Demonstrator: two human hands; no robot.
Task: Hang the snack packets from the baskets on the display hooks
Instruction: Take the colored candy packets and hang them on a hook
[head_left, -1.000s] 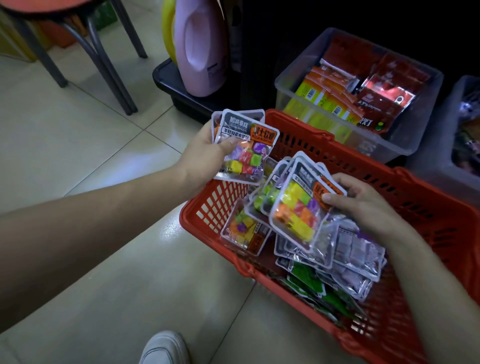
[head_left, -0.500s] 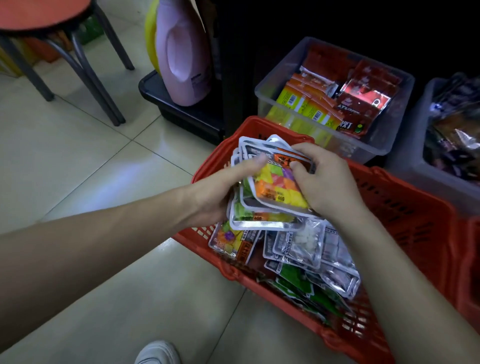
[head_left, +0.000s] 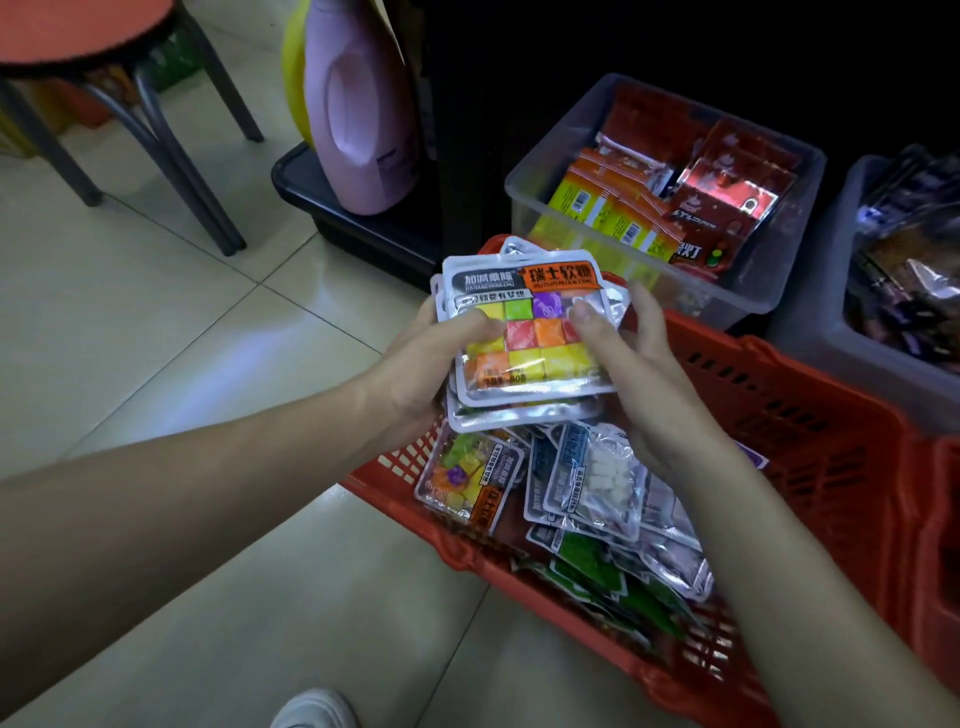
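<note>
Pale floor tiles (head_left: 156, 332) fill the left of the frame. At center, both forearms reach up from the bottom edge. The left hand (head_left: 421, 358) and right hand (head_left: 639, 374) grip a stack of candy packets (head_left: 524, 322), seemingly several deep, by its sides with thumbs on top. It is held above the red basket (head_left: 779, 405), where loose packets (head_left: 587, 478) lie just below.
</note>
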